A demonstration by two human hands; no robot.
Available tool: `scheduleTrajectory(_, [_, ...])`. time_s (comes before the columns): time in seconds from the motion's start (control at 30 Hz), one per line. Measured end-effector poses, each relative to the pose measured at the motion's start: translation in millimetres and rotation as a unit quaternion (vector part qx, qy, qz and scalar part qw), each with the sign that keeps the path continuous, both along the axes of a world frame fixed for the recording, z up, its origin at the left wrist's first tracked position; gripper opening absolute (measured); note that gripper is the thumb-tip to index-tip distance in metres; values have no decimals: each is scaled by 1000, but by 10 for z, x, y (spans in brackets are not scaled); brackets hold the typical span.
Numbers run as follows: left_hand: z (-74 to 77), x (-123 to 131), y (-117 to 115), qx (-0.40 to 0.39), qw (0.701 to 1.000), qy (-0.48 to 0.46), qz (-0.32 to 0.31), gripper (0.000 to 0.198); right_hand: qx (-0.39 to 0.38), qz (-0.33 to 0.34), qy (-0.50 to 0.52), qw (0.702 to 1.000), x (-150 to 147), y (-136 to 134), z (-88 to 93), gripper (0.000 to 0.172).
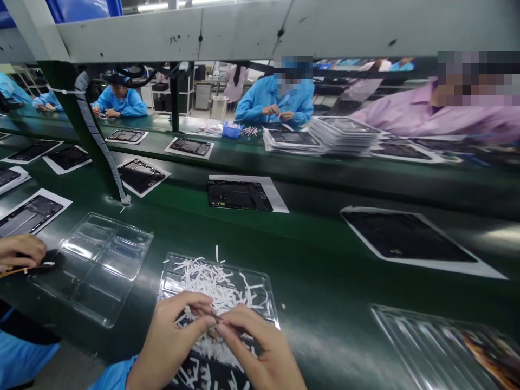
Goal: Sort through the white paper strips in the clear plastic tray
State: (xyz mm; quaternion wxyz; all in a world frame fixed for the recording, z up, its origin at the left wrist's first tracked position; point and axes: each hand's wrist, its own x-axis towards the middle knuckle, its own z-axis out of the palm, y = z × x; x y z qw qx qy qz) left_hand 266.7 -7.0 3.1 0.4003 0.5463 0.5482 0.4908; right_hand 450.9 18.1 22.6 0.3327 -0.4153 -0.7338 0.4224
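My left hand [173, 327] and my right hand [262, 344] meet at the fingertips, both pinching a small dark part [216, 317] whose exact kind is too small to tell. Below them lies a clear plastic tray [270, 295] heaped with thin white paper-like strips [215, 281]. More white strips and some small pieces show nearer to me, partly hidden by my hands. A blue sleeve covers my left wrist.
At left, another person's hand [24, 252] is beside an empty-looking clear tray [109, 254]. Tablet-like device housings [239, 195] lie on white sheets along the green line. A ribbed clear tray [430, 341] sits at right. A taped post [95, 130] stands ahead under a beam [244, 32]; co-workers sit opposite.
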Motion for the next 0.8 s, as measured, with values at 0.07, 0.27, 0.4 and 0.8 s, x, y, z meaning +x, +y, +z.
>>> scheduleTrajectory(0.07, [-19, -17, -12, -8, 1000, 9, -2, 22, 4, -8, 0, 1000, -4, -35, -5, 18])
scheduleTrajectory(0.27, [-79, -52, -68, 89, 994, 59, 15, 14, -16, -90, 1, 996, 7, -178, 1, 21])
scheduleTrajectory(0.4, [-51, -3, -160, 212, 972, 104, 19, 8, -57, -104, 23, 993, -65, -297, 4, 22])
scheduleTrajectory(0.8, [-80, -50, -327, 252, 957, 138, 35, 23, -77, -91, 44, 992, -232, -451, 57, 20])
